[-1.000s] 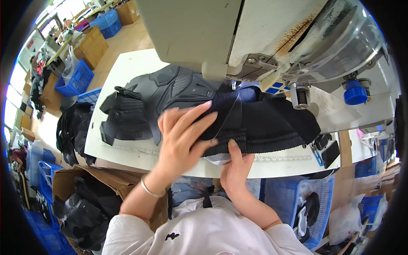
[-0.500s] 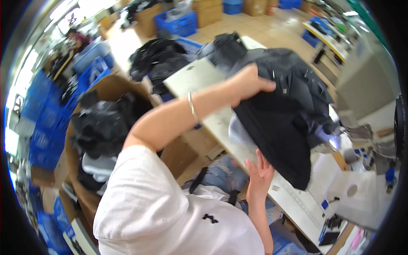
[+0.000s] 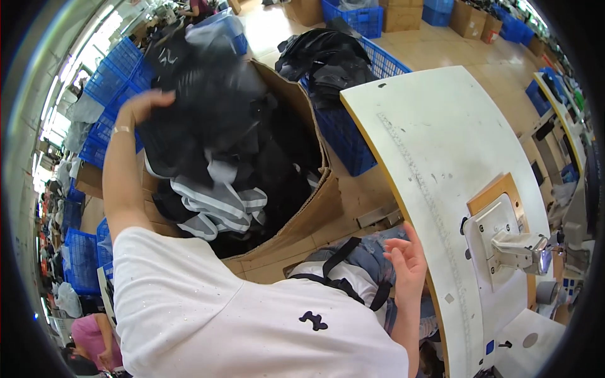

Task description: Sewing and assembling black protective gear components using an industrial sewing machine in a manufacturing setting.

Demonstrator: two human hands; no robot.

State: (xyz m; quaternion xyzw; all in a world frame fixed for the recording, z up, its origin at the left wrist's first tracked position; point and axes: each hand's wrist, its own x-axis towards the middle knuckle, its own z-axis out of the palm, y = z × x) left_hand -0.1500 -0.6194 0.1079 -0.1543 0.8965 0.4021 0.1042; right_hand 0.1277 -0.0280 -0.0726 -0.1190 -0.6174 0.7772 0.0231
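My left hand point(image 3: 142, 104) grips a black garment point(image 3: 201, 94) over the cardboard box point(image 3: 315, 201) of dark pieces, far left. My right hand point(image 3: 406, 261) hangs open and empty at the white table's point(image 3: 441, 126) near edge.

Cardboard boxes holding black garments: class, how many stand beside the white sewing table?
1. The cardboard box stands left of the white sewing table, open and piled with black garments; the left hand touches the pile. Others may be hidden.
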